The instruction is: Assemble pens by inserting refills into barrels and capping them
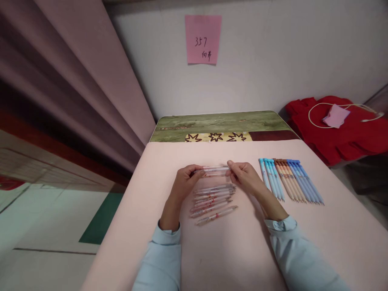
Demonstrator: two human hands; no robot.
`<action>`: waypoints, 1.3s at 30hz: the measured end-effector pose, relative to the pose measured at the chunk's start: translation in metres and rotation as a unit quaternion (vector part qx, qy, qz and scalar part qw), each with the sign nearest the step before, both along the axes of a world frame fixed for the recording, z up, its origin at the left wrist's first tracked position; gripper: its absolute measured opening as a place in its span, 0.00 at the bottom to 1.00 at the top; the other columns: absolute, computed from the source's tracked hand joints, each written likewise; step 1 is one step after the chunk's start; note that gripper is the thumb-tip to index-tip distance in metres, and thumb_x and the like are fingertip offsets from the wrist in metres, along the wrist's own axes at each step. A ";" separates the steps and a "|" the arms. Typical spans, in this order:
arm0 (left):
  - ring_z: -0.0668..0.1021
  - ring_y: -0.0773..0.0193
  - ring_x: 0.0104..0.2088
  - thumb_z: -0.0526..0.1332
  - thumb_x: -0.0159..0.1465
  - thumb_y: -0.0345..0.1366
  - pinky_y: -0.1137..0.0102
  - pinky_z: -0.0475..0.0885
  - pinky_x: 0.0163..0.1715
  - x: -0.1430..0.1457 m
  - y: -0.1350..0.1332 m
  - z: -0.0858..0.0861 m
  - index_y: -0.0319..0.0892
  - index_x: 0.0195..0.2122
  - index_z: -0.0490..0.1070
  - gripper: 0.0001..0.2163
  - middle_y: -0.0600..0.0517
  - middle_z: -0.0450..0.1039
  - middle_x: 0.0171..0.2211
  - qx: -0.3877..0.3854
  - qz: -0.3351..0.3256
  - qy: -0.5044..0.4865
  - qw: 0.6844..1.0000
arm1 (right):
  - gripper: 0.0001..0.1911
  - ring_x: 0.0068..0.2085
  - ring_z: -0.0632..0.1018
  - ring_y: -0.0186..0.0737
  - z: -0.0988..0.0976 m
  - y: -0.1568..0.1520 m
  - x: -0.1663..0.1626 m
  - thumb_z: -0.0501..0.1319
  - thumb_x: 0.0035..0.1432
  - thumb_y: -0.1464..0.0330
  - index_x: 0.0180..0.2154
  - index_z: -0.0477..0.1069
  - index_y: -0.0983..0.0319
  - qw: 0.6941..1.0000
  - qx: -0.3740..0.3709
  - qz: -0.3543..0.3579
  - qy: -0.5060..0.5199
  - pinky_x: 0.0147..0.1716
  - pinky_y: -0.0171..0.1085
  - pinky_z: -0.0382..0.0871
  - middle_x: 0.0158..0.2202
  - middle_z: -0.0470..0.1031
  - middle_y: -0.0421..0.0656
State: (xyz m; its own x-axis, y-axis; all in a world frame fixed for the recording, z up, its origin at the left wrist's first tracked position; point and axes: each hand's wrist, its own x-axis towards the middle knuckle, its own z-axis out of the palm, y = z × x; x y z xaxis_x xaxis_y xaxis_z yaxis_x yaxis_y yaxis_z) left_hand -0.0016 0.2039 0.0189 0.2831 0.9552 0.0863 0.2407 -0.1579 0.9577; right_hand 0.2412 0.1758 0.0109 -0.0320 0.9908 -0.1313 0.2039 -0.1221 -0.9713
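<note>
Between my two hands a few pale, pinkish pens (214, 171) lie level, side by side. My left hand (185, 182) pinches their left ends with thumb and fingers. At the other ends my right hand (245, 177) is closed on them, its thumb on top. Just below, on the table, several similar white pens with red and pink marks (210, 202) lie roughly parallel, tips to the right. One white pen (216, 215) sits slightly apart, nearest to me. How many pens I hold is hard to make out.
To the right lie rows of light-blue pens (272, 180), brown-and-cream pens (289, 180) and blue pens (305, 182). The table (145, 226) has a pale cover. A red cloth (342, 137) with a cable and pink paper is beyond its right edge. A curtain (91, 60) hangs left.
</note>
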 end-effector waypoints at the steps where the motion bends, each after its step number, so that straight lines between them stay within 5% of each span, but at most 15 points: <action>1: 0.79 0.60 0.35 0.65 0.60 0.42 0.69 0.72 0.37 0.000 0.000 0.000 0.40 0.36 0.79 0.11 0.49 0.81 0.35 -0.002 -0.002 0.000 1.000 | 0.28 0.21 0.66 0.34 0.000 0.000 0.000 0.58 0.59 0.44 0.28 0.73 0.63 1.000 0.002 0.002 0.005 0.22 0.34 0.57 0.18 0.67 0.40; 3: 0.79 0.60 0.35 0.65 0.60 0.42 0.69 0.72 0.37 -0.002 0.001 -0.001 0.41 0.36 0.79 0.10 0.50 0.81 0.34 -0.003 0.001 0.003 1.000 | 0.23 0.25 0.69 0.35 0.002 0.001 0.000 0.66 0.53 0.48 0.34 0.74 0.62 0.999 0.027 0.022 0.032 0.24 0.33 0.61 0.25 0.73 0.41; 6: 0.78 0.60 0.35 0.65 0.60 0.41 0.69 0.72 0.37 -0.003 0.001 -0.002 0.41 0.37 0.79 0.10 0.50 0.80 0.35 0.000 0.005 0.008 1.000 | 0.28 0.30 0.72 0.35 0.003 0.000 0.000 0.72 0.48 0.53 0.47 0.71 0.59 0.996 0.053 0.041 0.053 0.27 0.33 0.64 0.37 0.77 0.42; 8: 0.78 0.60 0.36 0.65 0.60 0.41 0.68 0.72 0.38 -0.002 0.002 -0.003 0.41 0.37 0.80 0.10 0.50 0.81 0.35 0.001 -0.003 0.012 1.000 | 0.22 0.25 0.69 0.34 0.002 0.000 -0.001 0.66 0.55 0.50 0.40 0.74 0.61 0.999 0.033 0.030 0.019 0.24 0.33 0.61 0.28 0.74 0.41; 11: 0.78 0.60 0.37 0.65 0.60 0.41 0.68 0.72 0.39 -0.003 0.002 -0.004 0.40 0.37 0.80 0.10 0.50 0.81 0.36 0.001 -0.017 0.023 1.000 | 0.26 0.20 0.63 0.32 -0.002 0.000 -0.001 0.57 0.61 0.47 0.25 0.70 0.62 0.999 0.011 0.020 -0.027 0.21 0.34 0.54 0.17 0.64 0.38; 14: 0.78 0.61 0.36 0.65 0.61 0.41 0.68 0.72 0.39 -0.005 0.003 -0.005 0.41 0.38 0.80 0.10 0.50 0.81 0.36 -0.004 -0.020 0.027 0.999 | 0.20 0.22 0.65 0.31 -0.003 0.001 0.000 0.67 0.53 0.51 0.33 0.72 0.61 0.999 0.034 0.035 0.008 0.22 0.33 0.55 0.23 0.69 0.37; 17: 0.78 0.61 0.35 0.64 0.61 0.41 0.69 0.71 0.38 -0.006 0.003 -0.005 0.41 0.38 0.80 0.10 0.51 0.80 0.36 -0.005 -0.018 0.029 0.999 | 0.25 0.25 0.67 0.32 -0.002 0.001 0.001 0.72 0.48 0.55 0.44 0.71 0.60 0.998 0.038 0.048 0.031 0.23 0.32 0.57 0.28 0.72 0.37; 21: 0.76 0.63 0.33 0.64 0.61 0.42 0.70 0.70 0.35 -0.006 0.002 -0.007 0.40 0.36 0.80 0.11 0.52 0.78 0.32 -0.006 -0.030 0.043 0.999 | 0.20 0.21 0.64 0.31 -0.004 0.001 0.003 0.62 0.59 0.51 0.31 0.72 0.63 0.998 0.012 0.060 -0.008 0.22 0.33 0.55 0.19 0.67 0.37; 30: 0.73 0.65 0.31 0.64 0.61 0.41 0.71 0.67 0.33 -0.007 0.003 -0.011 0.39 0.36 0.79 0.10 0.52 0.76 0.31 -0.015 -0.039 0.054 0.998 | 0.22 0.24 0.64 0.29 -0.008 0.003 0.012 0.74 0.44 0.56 0.36 0.72 0.61 0.996 0.026 0.067 0.052 0.23 0.31 0.55 0.26 0.68 0.35; 33: 0.74 0.64 0.32 0.64 0.61 0.40 0.71 0.67 0.34 -0.006 0.003 -0.013 0.39 0.36 0.79 0.10 0.52 0.77 0.31 -0.014 -0.040 0.053 0.998 | 0.21 0.24 0.66 0.31 -0.003 0.001 0.010 0.69 0.52 0.51 0.36 0.72 0.61 0.998 0.016 0.064 0.015 0.23 0.32 0.57 0.24 0.70 0.36; 36: 0.74 0.65 0.31 0.64 0.61 0.40 0.71 0.67 0.33 -0.006 0.003 -0.013 0.39 0.36 0.79 0.10 0.53 0.77 0.31 -0.017 -0.039 0.054 0.998 | 0.28 0.20 0.62 0.31 0.000 0.000 0.010 0.56 0.62 0.47 0.23 0.69 0.62 0.994 -0.014 0.092 -0.059 0.22 0.34 0.53 0.17 0.64 0.38; 39: 0.73 0.66 0.30 0.64 0.60 0.39 0.72 0.66 0.32 -0.006 0.003 -0.012 0.39 0.35 0.78 0.09 0.53 0.76 0.30 -0.015 -0.037 0.060 0.997 | 0.26 0.21 0.62 0.30 -0.002 0.001 0.011 0.60 0.60 0.48 0.23 0.70 0.62 0.992 -0.008 0.111 -0.062 0.22 0.34 0.53 0.17 0.64 0.37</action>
